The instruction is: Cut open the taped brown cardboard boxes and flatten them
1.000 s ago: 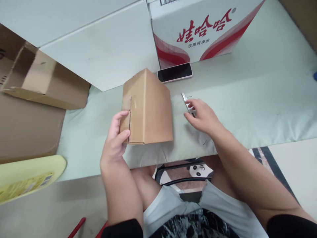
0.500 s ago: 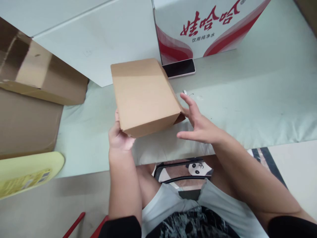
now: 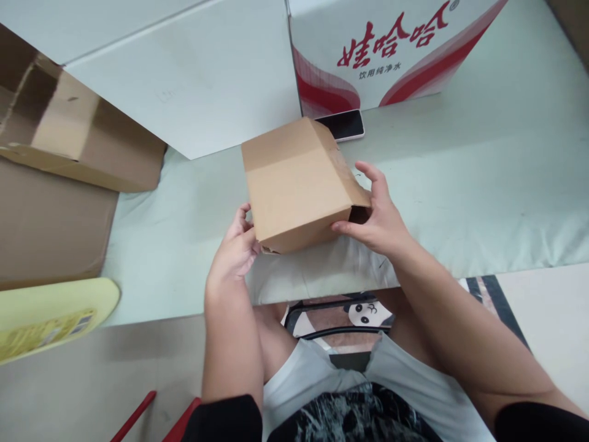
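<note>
Small box (image 3: 294, 184) held tilted over table (image 3: 483, 184), near left corner gripped by left hand (image 3: 237, 248), probably so weight gets carried there. Right hand (image 3: 384, 221) curved round small box's right flap (image 3: 353, 184), seemingly for steadying; some fingers hidden, so firm grip can't be told. Far side of small box kinda hemmed in by white carton (image 3: 197, 80) and phone (image 3: 350, 126); more elbow room offered to its right.
</note>
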### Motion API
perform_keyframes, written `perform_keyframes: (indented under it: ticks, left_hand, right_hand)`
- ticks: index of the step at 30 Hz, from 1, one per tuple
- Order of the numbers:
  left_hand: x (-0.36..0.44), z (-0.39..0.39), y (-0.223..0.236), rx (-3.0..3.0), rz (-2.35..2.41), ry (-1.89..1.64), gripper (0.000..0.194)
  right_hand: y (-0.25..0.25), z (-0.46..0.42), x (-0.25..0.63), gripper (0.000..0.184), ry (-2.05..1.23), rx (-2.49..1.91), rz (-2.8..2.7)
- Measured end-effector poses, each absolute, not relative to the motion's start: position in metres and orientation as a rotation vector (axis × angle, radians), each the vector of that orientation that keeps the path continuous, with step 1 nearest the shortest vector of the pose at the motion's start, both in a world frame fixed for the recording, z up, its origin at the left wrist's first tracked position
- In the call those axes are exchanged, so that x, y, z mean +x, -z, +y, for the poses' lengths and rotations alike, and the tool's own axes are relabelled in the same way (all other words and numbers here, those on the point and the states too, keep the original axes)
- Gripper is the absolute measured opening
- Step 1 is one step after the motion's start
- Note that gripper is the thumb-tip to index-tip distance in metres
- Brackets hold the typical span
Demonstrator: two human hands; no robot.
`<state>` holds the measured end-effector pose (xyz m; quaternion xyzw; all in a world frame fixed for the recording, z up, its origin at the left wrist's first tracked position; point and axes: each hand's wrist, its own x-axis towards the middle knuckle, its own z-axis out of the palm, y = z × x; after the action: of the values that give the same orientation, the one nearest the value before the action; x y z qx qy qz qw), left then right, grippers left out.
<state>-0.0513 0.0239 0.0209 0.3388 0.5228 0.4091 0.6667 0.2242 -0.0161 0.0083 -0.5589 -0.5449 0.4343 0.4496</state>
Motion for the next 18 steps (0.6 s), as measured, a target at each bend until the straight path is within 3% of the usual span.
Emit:
perform_keyframes:
  ticks: [4, 6, 10, 15, 18]
  left_hand:
    - [-0.054, 0.025, -0.018, 0.853, 1.185, -0.958, 0.081]
    - [-0.053, 0.026, -0.016, 0.880, 1.207, -1.002, 0.083]
    - [-0.051, 0.028, -0.016, 0.945, 1.222, -1.152, 0.075]
    - [-0.057, 0.019, -0.039, 1.151, 1.212, -1.426, 0.069]
    - [-0.057, 0.007, -0.057, 1.295, 1.185, -1.535, 0.057]
  right_hand:
    - [-0.017, -0.019, 0.223, 0.112, -1.114, -1.455, -1.311]
    - [-0.016, -0.018, 0.224, 0.100, -1.108, -1.459, -1.247]
    - [-0.005, -0.011, 0.229, 0.065, -1.106, -1.434, -1.043]
    - [0.001, -0.002, 0.233, 0.043, -1.293, -1.497, -0.893]
    - [-0.003, -0.006, 0.231, 0.039, -1.398, -1.476, -1.001]
